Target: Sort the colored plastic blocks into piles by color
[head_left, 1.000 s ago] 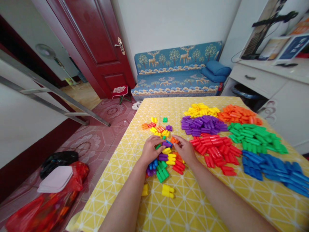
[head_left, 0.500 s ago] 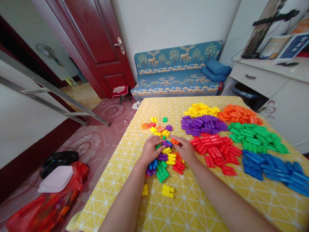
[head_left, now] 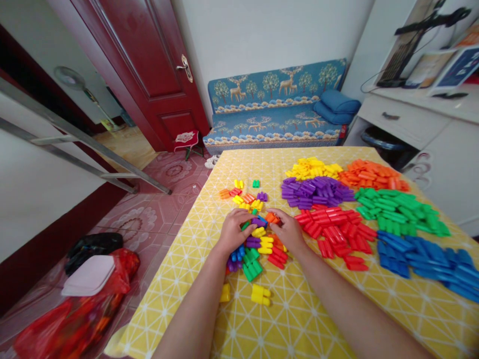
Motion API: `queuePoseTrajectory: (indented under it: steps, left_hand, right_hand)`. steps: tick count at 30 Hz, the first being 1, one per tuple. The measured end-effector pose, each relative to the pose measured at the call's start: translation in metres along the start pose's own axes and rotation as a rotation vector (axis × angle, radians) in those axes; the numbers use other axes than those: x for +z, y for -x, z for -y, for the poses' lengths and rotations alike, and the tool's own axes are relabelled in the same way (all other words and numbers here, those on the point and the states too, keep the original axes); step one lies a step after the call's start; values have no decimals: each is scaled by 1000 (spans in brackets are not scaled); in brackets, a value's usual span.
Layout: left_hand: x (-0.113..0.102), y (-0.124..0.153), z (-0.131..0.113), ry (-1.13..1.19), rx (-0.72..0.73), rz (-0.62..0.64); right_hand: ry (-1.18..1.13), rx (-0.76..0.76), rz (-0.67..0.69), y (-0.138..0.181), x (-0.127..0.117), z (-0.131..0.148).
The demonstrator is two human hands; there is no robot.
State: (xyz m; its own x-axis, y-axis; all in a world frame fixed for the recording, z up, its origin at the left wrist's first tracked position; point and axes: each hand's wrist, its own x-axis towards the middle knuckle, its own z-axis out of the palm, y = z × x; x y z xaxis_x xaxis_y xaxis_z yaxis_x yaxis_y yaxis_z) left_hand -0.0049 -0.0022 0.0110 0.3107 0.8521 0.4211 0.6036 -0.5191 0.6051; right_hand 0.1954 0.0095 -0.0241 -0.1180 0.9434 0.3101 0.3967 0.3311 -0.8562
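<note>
On the counter (head_left: 299, 319) under its yellow patterned cloth, six sorted heaps of plastic blocks are lying to my right: one blue heap (head_left: 422, 257), one green heap (head_left: 396, 212), one red heap (head_left: 333, 230), one purple heap (head_left: 314, 192), one orange heap (head_left: 368, 174) and one yellow heap (head_left: 312, 169). They are crowding close, the red touching the purple and reaching toward my right wrist. Between my two hands one mixed pile (head_left: 256, 249) of blocks in many colours is sitting, too tangled for me to count. Beyond it a loose scatter (head_left: 245, 195) of roughly ten small blocks is lying well apart from the heaps. Nearer me, two yellow blocks are lying alone, a triple one (head_left: 260, 294) and a single one (head_left: 225, 293).

My left hand (head_left: 232, 232) is curling over the left edge of the mixed pile, fingers bent and pressing on the blocks there. My right hand (head_left: 286, 232) is pinching a small orange block (head_left: 272, 218) at the pile's far edge, fingertips closed on it.

Behind the counter a blue sofa (head_left: 277, 117) is standing against the wall, with a dark red door (head_left: 149, 65) to its left.
</note>
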Motion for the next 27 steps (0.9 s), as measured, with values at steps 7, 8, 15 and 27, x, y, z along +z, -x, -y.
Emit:
queuePoseTrajectory:
  steps: [7, 8, 15, 27]
  left_hand:
    - [0, 1, 0, -2, -1, 6]
    - [0, 1, 0, -3, -2, 5]
    - [1, 0, 2, -10, 3, 7]
    - [1, 0, 2, -14, 8, 6]
  right_hand:
    - [8, 27, -4, 0, 2, -3]
    - [8, 30, -6, 1, 2, -3]
    - [50, 27, -13, 1, 1, -1]
    - [67, 57, -1, 0, 0, 0]
